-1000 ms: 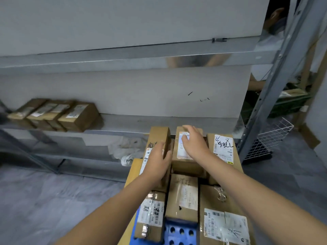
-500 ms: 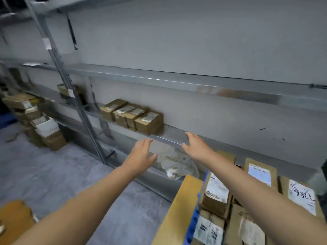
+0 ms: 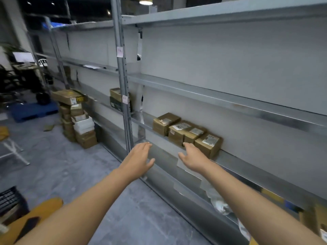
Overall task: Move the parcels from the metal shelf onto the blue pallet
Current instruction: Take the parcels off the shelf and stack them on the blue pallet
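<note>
Both your arms are stretched out toward the shelf (image 3: pixel 235 167), and neither hand holds anything. Your left hand (image 3: pixel 137 160) is spread wide, palm down, fingers straight, thumb out to the side. It hangs in front of the shelf's front edge, just right of the post (image 3: pixel 123 85). Your right hand (image 3: pixel 193 159) is also wide, palm down, fingers straight and pointing at the parcels (image 3: pixel 185 133).

The four brown parcels, each with a white label on top, sit in a row along the front edge of the shelf, pressed side by side. Your right fingertips (image 3: pixel 185 144) are just before the middle of the row; you cannot tell whether they touch it.

Past the post, two more boxes (image 3: pixel 116 99) are stacked on the same level. A pile of cartons (image 3: pixel 77 124) stands on the floor at the far end of the shelf. A blue pallet (image 3: pixel 33 111) lies on the floor well off to your left, apart from the parcels. A crumpled plastic bag (image 3: pixel 217 200) lies on the lowest level under your right arm.
</note>
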A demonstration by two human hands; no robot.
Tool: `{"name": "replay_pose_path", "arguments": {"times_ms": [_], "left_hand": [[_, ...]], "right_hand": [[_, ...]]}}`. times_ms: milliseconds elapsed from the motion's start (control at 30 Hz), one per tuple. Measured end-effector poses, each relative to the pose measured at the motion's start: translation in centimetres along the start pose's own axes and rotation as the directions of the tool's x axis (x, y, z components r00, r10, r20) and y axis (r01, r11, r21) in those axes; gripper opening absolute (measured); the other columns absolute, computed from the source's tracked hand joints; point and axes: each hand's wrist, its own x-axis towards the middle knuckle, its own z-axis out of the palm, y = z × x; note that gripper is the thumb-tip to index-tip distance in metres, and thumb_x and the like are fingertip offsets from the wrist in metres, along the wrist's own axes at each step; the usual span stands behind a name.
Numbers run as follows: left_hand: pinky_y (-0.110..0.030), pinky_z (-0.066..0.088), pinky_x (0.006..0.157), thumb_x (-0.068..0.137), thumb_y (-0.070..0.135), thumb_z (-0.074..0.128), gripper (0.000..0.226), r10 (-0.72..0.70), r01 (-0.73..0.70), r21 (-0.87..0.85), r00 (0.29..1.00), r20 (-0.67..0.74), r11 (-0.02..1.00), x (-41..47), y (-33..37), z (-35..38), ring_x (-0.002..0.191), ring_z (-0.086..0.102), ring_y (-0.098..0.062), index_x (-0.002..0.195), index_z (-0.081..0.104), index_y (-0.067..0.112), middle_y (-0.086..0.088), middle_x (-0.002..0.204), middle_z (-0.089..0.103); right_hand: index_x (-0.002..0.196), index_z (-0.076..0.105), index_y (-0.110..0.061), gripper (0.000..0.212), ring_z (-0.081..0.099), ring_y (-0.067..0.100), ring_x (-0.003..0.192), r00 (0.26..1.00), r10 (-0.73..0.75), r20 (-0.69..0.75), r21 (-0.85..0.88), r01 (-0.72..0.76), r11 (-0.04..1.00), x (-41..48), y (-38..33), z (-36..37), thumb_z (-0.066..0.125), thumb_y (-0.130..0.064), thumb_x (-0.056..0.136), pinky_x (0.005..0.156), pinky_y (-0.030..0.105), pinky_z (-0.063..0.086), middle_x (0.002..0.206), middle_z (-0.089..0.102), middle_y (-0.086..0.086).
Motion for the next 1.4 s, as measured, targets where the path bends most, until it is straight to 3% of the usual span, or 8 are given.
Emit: {"name": "replay_pose_path", "arguments": {"times_ms": [200, 333, 767, 900, 1067, 1233, 1400], "left_hand": [[-0.034, 0.03, 0.113, 0.097, 0.036, 0.05, 0.054, -0.045, 0.043, -0.097, 0.999, -0.015, 0.994, 1.7, -5.3, -0.7, 0.136, 0.033, -0.018, 0.144, 0.036, 0.013, -0.003, 0.144, 0.042], [-0.033, 0.029, 0.114, 0.097, 0.037, 0.05, 0.056, -0.027, 0.027, -0.092, 1.0, -0.001, 0.995, 2.9, -7.7, 0.1, 0.137, 0.032, -0.017, 0.145, 0.034, 0.012, -0.002, 0.145, 0.041], [-0.033, 0.032, 0.113, 0.097, 0.038, 0.049, 0.057, 0.017, -0.014, -0.058, 0.999, 0.049, 0.998, 17.1, -15.5, 3.2, 0.135, 0.034, -0.015, 0.146, 0.032, 0.015, -0.001, 0.144, 0.04], [-0.03, 0.027, 0.116, 0.098, 0.038, 0.049, 0.058, 0.112, -0.115, 0.02, 0.986, 0.121, 0.993, 23.7, -17.2, 5.0, 0.137, 0.032, -0.014, 0.148, 0.03, 0.016, -0.001, 0.147, 0.039], [-0.029, 0.025, 0.115, 0.098, 0.037, 0.049, 0.059, 0.15, -0.156, 0.04, 0.98, 0.131, 0.987, 30.2, -18.8, 8.0, 0.137, 0.033, -0.016, 0.148, 0.03, 0.013, -0.005, 0.148, 0.039], [-0.027, 0.024, 0.114, 0.098, 0.038, 0.047, 0.058, 0.178, -0.182, 0.027, 0.978, 0.112, 0.983, 35.0, -20.5, 10.5, 0.138, 0.032, -0.016, 0.147, 0.031, 0.013, -0.004, 0.148, 0.039], [-0.028, 0.025, 0.114, 0.098, 0.039, 0.047, 0.056, 0.183, -0.182, -0.024, 0.976, 0.115, 0.983, 39.9, -23.3, 12.8, 0.136, 0.034, -0.016, 0.145, 0.034, 0.012, -0.004, 0.145, 0.041]], "right_hand": [[0.137, 0.039, -0.009, 0.044, 0.046, 0.028, 0.126, 0.998, -0.06, -0.012, -0.124, 0.059, 0.991, 3.8, -5.9, 3.0, 0.043, -0.03, 0.098, 0.102, 0.042, 0.041, 0.14, 0.044, 0.011], [0.136, 0.04, -0.01, 0.042, 0.049, 0.027, 0.121, 0.998, -0.061, -0.029, -0.171, 0.055, 0.984, 6.4, -7.1, 4.1, 0.04, -0.029, 0.099, 0.097, 0.042, 0.043, 0.136, 0.045, 0.008], [0.135, 0.039, -0.01, 0.042, 0.053, 0.024, 0.111, 0.998, 0.023, -0.057, -0.079, -0.027, 0.996, 21.0, -4.6, 6.0, 0.042, -0.029, 0.097, 0.087, 0.039, 0.048, 0.133, 0.045, 0.008], [0.12, 0.047, -0.013, 0.03, 0.055, 0.022, 0.096, 0.995, 0.069, -0.075, -0.064, -0.074, 0.995, 26.8, -2.1, 5.5, 0.043, -0.031, 0.096, 0.081, 0.041, 0.051, 0.114, 0.052, 0.006], [0.131, 0.043, -0.01, 0.04, 0.053, 0.026, 0.109, 0.995, 0.081, -0.06, -0.094, -0.087, 0.992, 33.2, -0.1, 5.0, 0.04, -0.03, 0.097, 0.082, 0.036, 0.044, 0.126, 0.048, 0.009], [0.11, 0.049, -0.011, 0.024, 0.052, 0.025, 0.094, 0.991, 0.132, -0.029, -0.099, -0.134, 0.986, 38.2, 0.3, 5.4, 0.039, -0.028, 0.096, 0.078, 0.042, 0.047, 0.109, 0.05, 0.008], [0.128, 0.044, -0.01, 0.035, 0.051, 0.025, 0.106, 0.984, 0.177, -0.021, -0.113, -0.178, 0.978, 43.2, 0.5, 6.7, 0.039, -0.029, 0.098, 0.086, 0.041, 0.048, 0.12, 0.049, 0.008]]}}
